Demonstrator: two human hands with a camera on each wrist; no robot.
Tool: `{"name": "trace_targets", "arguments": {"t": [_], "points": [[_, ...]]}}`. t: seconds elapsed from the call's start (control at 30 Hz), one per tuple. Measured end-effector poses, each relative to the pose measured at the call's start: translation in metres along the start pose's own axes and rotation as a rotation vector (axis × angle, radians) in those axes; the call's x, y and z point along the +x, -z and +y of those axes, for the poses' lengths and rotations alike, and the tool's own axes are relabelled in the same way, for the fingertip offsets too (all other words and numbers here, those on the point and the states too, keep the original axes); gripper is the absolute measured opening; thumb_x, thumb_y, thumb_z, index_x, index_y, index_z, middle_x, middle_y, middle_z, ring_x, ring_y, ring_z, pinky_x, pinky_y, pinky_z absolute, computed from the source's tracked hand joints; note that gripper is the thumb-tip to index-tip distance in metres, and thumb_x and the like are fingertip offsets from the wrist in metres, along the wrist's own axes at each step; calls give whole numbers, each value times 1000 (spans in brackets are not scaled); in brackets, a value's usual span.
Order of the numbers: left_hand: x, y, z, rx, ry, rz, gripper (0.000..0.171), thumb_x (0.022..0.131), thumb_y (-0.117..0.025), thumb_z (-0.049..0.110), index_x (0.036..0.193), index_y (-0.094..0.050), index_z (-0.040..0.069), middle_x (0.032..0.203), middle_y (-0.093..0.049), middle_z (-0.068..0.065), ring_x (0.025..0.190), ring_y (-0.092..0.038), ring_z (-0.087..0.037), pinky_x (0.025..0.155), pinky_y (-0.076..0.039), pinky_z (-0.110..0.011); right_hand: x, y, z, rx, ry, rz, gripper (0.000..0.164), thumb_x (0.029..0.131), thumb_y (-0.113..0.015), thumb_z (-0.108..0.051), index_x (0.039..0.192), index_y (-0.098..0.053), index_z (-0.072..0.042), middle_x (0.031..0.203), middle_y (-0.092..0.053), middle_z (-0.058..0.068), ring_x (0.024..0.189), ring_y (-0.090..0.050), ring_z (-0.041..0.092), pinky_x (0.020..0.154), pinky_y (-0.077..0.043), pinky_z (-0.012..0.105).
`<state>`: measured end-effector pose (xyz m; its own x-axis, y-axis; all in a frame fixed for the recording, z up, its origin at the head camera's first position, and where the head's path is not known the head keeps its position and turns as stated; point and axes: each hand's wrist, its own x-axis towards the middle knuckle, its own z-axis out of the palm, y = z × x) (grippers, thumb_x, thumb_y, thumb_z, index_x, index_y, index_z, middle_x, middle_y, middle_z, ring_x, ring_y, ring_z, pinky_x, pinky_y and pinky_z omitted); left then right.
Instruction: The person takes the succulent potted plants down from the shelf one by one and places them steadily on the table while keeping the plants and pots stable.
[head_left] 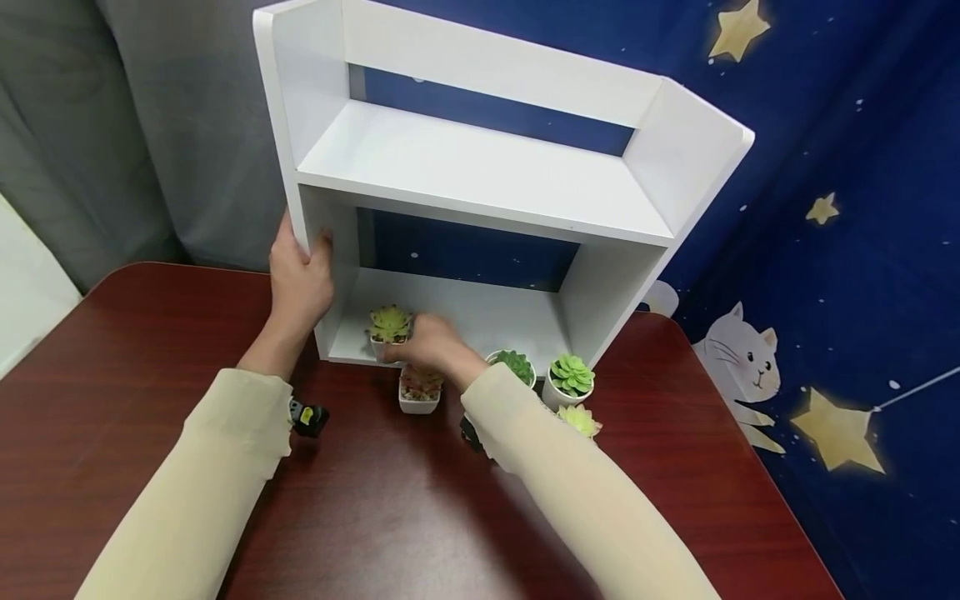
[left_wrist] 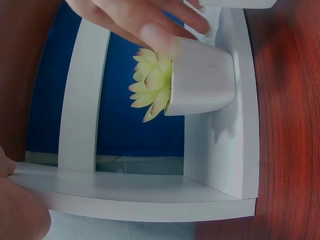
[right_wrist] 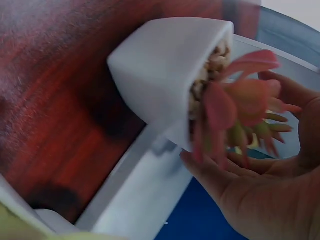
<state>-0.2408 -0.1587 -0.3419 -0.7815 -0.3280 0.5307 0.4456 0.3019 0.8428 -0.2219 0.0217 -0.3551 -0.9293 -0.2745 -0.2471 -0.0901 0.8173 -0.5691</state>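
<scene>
My left hand (head_left: 300,279) grips the left side panel of a white two-tier shelf (head_left: 480,179), thumb on the inner face. At the left end of the lower tier, my right hand (head_left: 429,342) holds a potted succulent (head_left: 390,323) with pointed yellow-green leaves. In the left wrist view its white pot (left_wrist: 202,77) is close over the shelf board, with the right fingertips at its rim. Just in front of the shelf stands a red-leaved succulent in a square white pot (head_left: 418,405), large in the right wrist view, where it partly covers the right hand.
Near the shelf's right front are a dark green succulent (head_left: 516,364), a bright green one (head_left: 572,375) and a pale yellow-green one (head_left: 580,420), partly behind the right sleeve. All stands on a reddish-brown table (head_left: 360,500). A blue star-patterned curtain (head_left: 840,275) hangs behind.
</scene>
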Motion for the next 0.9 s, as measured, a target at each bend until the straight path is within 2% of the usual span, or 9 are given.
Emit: {"name": "trace_targets", "arguments": {"t": [0.1,0.17,0.3,0.4,0.5,0.6,0.7,0.8,0.9], "points": [[1,-1,0,-4,0,-3,46,103,-48,14,149,-47,11,147,-54,-15,132,-51,-26,113,-39,-51,4,-3,4,49,-18,-17,72,85,-81,-37,139,-54,2,130,-64,15,96,-60,20,84,-52,29],[1,-1,0,-7,-4,-6,46,103,-49,13,149,-47,11,146,-54,-15,132,-51,-27,113,-39,-51,6,-4,7,118,-32,-31,78,86,-81,-33,148,-46,0,134,-62,16,85,-60,17,76,-52,28],[1,-2,0,1,-3,-4,46,103,-49,14,149,-47,11,146,-54,-15,132,-51,-27,114,-39,-53,8,-6,9,285,-44,-61,82,86,-81,-24,153,-39,-3,127,-62,18,55,-53,12,52,-46,23],[1,-2,-1,3,-1,-4,46,103,-49,14,149,-46,11,146,-54,-15,132,-51,-28,114,-39,-53,10,-7,9,317,-42,-69,83,85,-81,-19,154,-37,-4,125,-60,17,49,-51,11,47,-44,22],[1,-1,-1,1,0,-6,46,103,-49,15,149,-46,11,146,-54,-16,132,-51,-28,113,-39,-54,12,-8,8,268,-45,-63,84,85,-82,-19,155,-37,-7,133,-59,15,63,-56,14,56,-47,24],[1,-1,-2,2,4,-4,46,103,-49,15,148,-47,11,146,-55,-15,131,-51,-27,113,-39,-53,13,-9,7,194,-33,-48,85,85,-81,-22,156,-37,-8,148,-53,13,99,-62,19,83,-53,30],[1,0,-2,3,11,0,46,103,-49,15,148,-47,11,145,-55,-15,130,-52,-27,113,-39,-52,15,-9,6,164,-17,-29,87,84,-82,-23,157,-36,-8,158,-44,11,135,-49,21,111,-43,34],[0,1,-2,5,14,1,46,103,-48,15,148,-47,11,146,-55,-15,130,-51,-26,113,-39,-52,17,-11,6,188,-13,-17,85,84,-82,-20,155,-38,-7,158,-44,12,139,-47,26,112,-43,37],[0,1,-2,5,17,1,46,103,-48,16,148,-47,12,146,-55,-15,130,-51,-27,113,-39,-53,18,-12,6,191,-15,8,80,82,-84,-18,151,-45,-7,149,-54,13,128,-55,25,97,-49,32]]}}
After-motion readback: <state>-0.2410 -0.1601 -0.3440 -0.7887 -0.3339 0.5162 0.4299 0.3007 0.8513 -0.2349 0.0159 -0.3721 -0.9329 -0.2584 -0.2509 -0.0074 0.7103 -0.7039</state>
